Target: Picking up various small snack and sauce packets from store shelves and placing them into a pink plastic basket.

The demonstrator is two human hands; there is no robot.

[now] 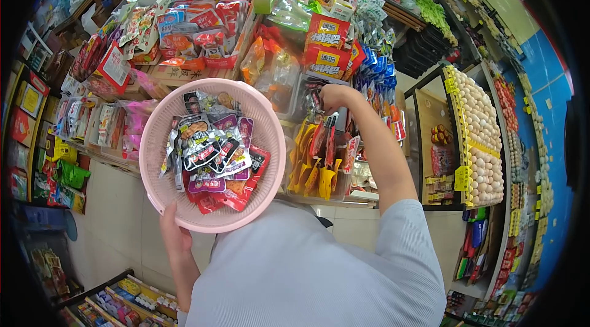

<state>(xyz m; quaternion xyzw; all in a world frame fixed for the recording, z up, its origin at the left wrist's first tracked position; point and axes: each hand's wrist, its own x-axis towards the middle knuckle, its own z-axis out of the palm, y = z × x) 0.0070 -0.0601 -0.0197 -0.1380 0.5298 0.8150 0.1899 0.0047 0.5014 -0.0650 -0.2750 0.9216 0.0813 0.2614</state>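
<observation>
My left hand (175, 230) grips the lower left rim of a round pink plastic basket (269, 152), held in front of my body. Inside the basket lie several snack packets (203, 142), mostly silver and black, with purple and red ones beneath. My right hand (333, 99) reaches over the display to a clear bin of dark packets (311, 96). Its fingers are bent down at these packets; whether they grip one cannot be told. Just below that hand, yellow and red packets (318, 161) stand upright in another clear bin.
Red snack bags (326, 46) stand behind my right hand, and blue-topped packets hang beside them. Piled packets (198, 27) fill the upper left display. To the right is a rack with trays of eggs (481, 142). A low shelf (124, 299) stands at the lower left.
</observation>
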